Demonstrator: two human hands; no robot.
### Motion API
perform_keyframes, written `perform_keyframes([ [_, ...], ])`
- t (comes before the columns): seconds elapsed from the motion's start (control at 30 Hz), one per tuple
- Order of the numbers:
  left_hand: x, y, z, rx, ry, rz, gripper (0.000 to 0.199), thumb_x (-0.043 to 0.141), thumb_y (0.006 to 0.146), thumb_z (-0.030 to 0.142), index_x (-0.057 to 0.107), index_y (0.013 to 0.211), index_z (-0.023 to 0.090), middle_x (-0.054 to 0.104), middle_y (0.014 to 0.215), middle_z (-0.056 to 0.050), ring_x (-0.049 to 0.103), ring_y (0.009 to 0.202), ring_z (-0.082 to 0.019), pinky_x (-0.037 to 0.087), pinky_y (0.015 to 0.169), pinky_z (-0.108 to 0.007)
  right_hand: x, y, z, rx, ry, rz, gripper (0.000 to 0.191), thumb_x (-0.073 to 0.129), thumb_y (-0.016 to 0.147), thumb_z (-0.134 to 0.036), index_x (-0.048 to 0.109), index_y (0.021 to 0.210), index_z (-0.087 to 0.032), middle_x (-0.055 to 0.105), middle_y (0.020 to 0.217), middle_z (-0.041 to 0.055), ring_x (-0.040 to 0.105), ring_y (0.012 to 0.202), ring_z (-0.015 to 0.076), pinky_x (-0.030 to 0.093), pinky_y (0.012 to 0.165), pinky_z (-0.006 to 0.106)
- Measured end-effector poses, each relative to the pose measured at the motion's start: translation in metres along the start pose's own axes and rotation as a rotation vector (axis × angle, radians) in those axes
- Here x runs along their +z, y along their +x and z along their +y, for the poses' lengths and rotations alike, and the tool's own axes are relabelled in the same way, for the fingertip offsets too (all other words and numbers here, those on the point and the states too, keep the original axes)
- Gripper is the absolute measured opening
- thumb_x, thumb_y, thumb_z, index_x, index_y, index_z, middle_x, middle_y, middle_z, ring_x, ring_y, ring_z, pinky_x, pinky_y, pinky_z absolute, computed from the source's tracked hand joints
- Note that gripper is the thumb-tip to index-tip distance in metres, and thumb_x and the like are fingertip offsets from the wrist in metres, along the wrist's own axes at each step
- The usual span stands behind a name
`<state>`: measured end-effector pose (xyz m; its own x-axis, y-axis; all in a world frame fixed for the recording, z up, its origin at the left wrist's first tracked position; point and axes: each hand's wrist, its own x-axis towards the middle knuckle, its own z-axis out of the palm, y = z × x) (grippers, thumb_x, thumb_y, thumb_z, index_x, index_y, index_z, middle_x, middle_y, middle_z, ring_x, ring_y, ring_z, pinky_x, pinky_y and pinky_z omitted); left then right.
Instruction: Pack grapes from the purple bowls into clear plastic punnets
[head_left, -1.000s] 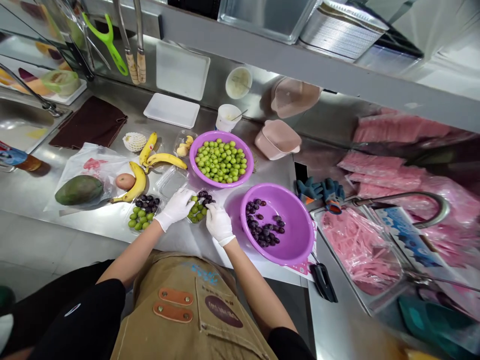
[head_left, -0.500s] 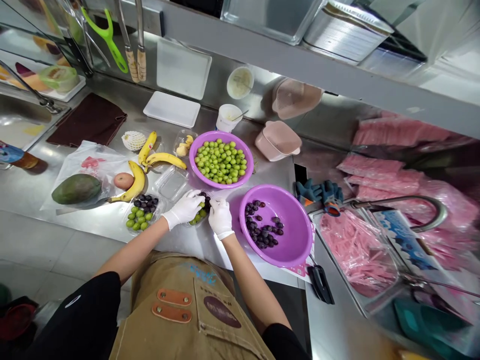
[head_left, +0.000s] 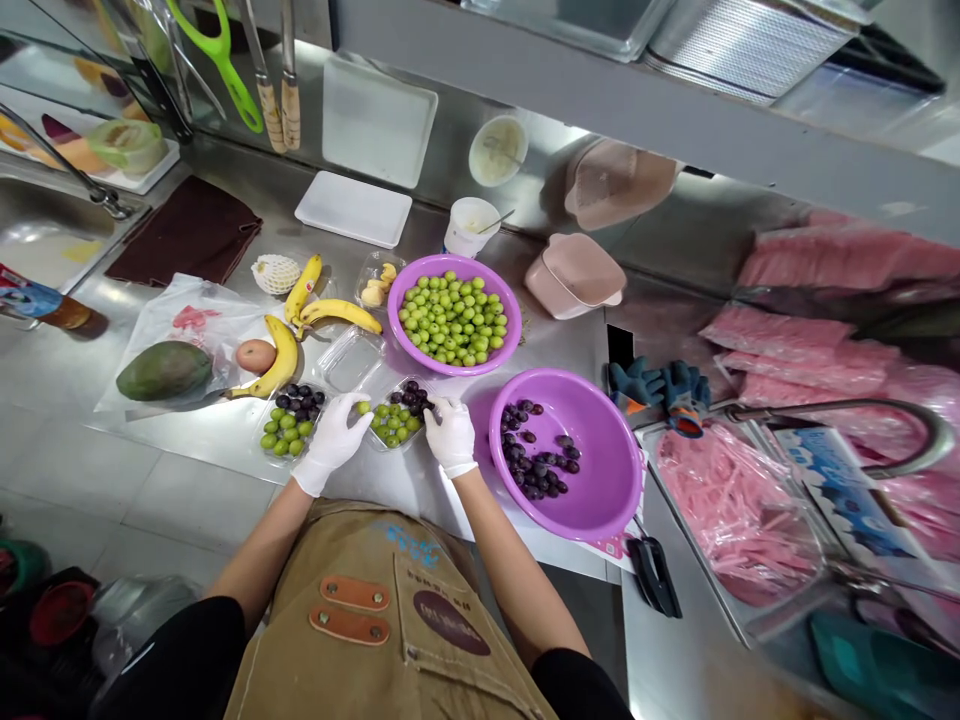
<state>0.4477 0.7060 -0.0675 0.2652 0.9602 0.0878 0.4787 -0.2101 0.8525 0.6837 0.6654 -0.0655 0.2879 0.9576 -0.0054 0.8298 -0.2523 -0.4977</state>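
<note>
My gloved left hand [head_left: 335, 440] pinches a green grape [head_left: 364, 407] between thumb and fingertips, at the left edge of a clear plastic box [head_left: 390, 447]. Inside that box lie green grapes [head_left: 394, 425] in front and dark grapes [head_left: 411, 396] behind. My gloved right hand [head_left: 451, 437] is at the box's right side, its closed fingertips on a dark grape by the rim. To the left stands another box with green grapes [head_left: 286, 432] and dark grapes [head_left: 300, 402]. Behind is a purple basin [head_left: 512, 345] of green grapes; at right, another purple basin [head_left: 604, 465] holds dark grapes.
An open clear box [head_left: 350, 362], bananas [head_left: 341, 311], a mango-like green fruit [head_left: 165, 371] and a white cup [head_left: 470, 228] stand around the boxes. A pink container [head_left: 576, 277], blue gloves [head_left: 660, 388] and a tray of pink packets [head_left: 739, 510] are at right. A shelf [head_left: 525, 80] overhangs the counter.
My left hand has drawn back left from over the box, now with a green grape in its fingers. My right hand has shifted slightly to the box's right side, uncovering the grapes.
</note>
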Motion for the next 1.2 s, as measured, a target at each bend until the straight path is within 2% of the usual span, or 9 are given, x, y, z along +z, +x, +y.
perform_keyframes([
  [0.1,-0.004,-0.01,-0.001,-0.087,-0.042,-0.003,0.017,0.07,0.089,0.031,0.061,0.1,0.023,0.069,0.097,-0.001,0.066,0.093,-0.02,0.053,0.09,-0.035,0.001,0.0,-0.001,-0.006,-0.027,-0.041,0.033,0.057,0.095,-0.021,0.073,0.124,-0.023,0.073,0.118,0.0088,0.059,0.11,0.028,0.051,0.093,0.039],
  [0.2,-0.004,-0.014,0.0,-0.107,-0.051,-0.037,0.02,0.074,0.086,0.034,0.059,0.093,0.023,0.068,0.09,0.001,0.064,0.086,-0.018,0.053,0.084,-0.032,0.003,0.002,-0.001,-0.001,-0.053,-0.05,0.032,0.057,0.095,-0.021,0.073,0.122,-0.022,0.075,0.115,0.0098,0.061,0.108,0.0283,0.05,0.093,0.039],
  [0.33,-0.001,-0.014,0.0,-0.063,-0.048,-0.085,0.014,0.065,0.092,0.031,0.065,0.104,0.023,0.073,0.102,-0.001,0.067,0.095,-0.019,0.054,0.092,-0.035,0.004,0.004,0.003,-0.018,0.008,0.05,0.031,0.055,0.095,-0.023,0.073,0.12,-0.019,0.075,0.11,0.0109,0.062,0.102,0.0281,0.05,0.093,0.04],
  [0.53,0.002,-0.013,-0.004,0.007,-0.053,-0.008,0.026,0.045,0.098,0.019,0.061,0.119,0.021,0.071,0.12,-0.008,0.065,0.116,-0.022,0.051,0.107,-0.041,0.002,0.004,0.014,0.056,0.231,0.146,0.033,0.047,0.097,-0.029,0.072,0.118,-0.018,0.075,0.107,0.011,0.066,0.096,0.0251,0.052,0.093,0.04],
  [0.7,0.007,-0.013,-0.005,0.039,0.052,-0.055,0.024,0.039,0.101,0.018,0.059,0.114,0.022,0.068,0.113,-0.009,0.065,0.113,-0.023,0.052,0.105,-0.042,0.007,-0.002,0.016,0.106,0.256,0.171,0.036,0.044,0.097,-0.027,0.07,0.119,-0.018,0.07,0.109,0.0134,0.064,0.098,0.0261,0.052,0.095,0.042],
  [0.83,0.01,-0.017,-0.001,0.016,0.152,-0.125,0.021,0.037,0.104,0.025,0.058,0.11,0.024,0.07,0.107,-0.007,0.068,0.104,-0.023,0.053,0.096,-0.04,0.01,-0.005,0.014,0.036,0.22,0.14,0.035,0.043,0.098,-0.025,0.07,0.121,-0.019,0.065,0.113,0.0134,0.065,0.099,0.0249,0.053,0.095,0.041],
  [1.0,-0.004,-0.035,0.017,-0.065,0.403,-0.339,0.019,0.043,0.104,0.032,0.059,0.097,0.024,0.073,0.089,-0.007,0.072,0.082,-0.025,0.05,0.075,-0.035,0.013,-0.013,0.004,-0.121,0.18,0.078,0.035,0.042,0.1,-0.023,0.069,0.123,-0.018,0.066,0.114,0.0133,0.065,0.106,0.0256,0.053,0.098,0.041],
  [1.1,-0.02,-0.05,0.028,-0.144,0.499,-0.335,0.019,0.046,0.103,0.034,0.059,0.094,0.025,0.075,0.088,-0.008,0.072,0.078,-0.026,0.047,0.069,-0.033,0.02,-0.026,-0.012,-0.201,0.191,-0.009,0.035,0.042,0.102,-0.022,0.067,0.126,-0.02,0.067,0.112,0.0123,0.066,0.106,0.0244,0.055,0.097,0.039],
  [1.2,-0.033,-0.062,0.027,-0.215,0.497,-0.287,0.019,0.047,0.103,0.037,0.057,0.092,0.026,0.074,0.085,-0.005,0.072,0.077,-0.024,0.047,0.069,-0.032,0.032,-0.04,-0.036,-0.255,0.227,-0.072,0.035,0.043,0.102,-0.02,0.066,0.128,-0.021,0.067,0.113,0.0121,0.066,0.106,0.0228,0.055,0.097,0.037],
])
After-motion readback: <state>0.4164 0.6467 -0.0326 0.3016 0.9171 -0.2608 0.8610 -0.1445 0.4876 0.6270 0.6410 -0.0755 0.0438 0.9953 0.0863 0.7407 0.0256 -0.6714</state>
